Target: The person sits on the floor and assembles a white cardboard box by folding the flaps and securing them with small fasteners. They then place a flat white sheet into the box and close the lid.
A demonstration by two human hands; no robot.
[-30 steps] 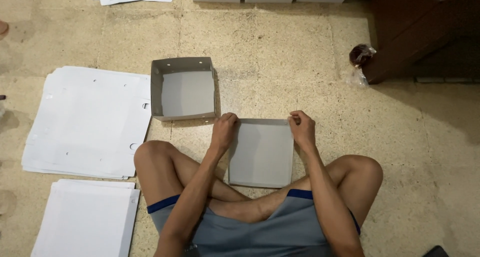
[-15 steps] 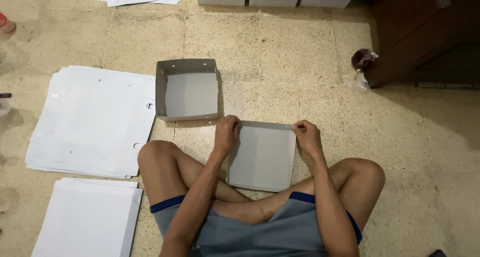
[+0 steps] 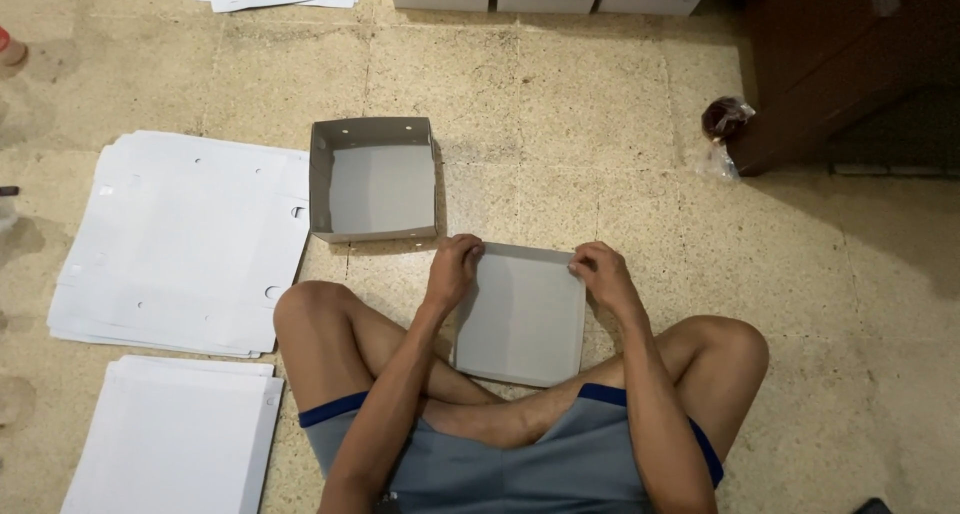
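a grey cardboard sheet lies flat on the floor between the person's crossed legs, with its side edges folded up a little. the left hand is curled and grips its far left corner. the right hand is curled and grips its far right corner. just past it sits a finished grey box. stacks of white flat sheets lie to the left.
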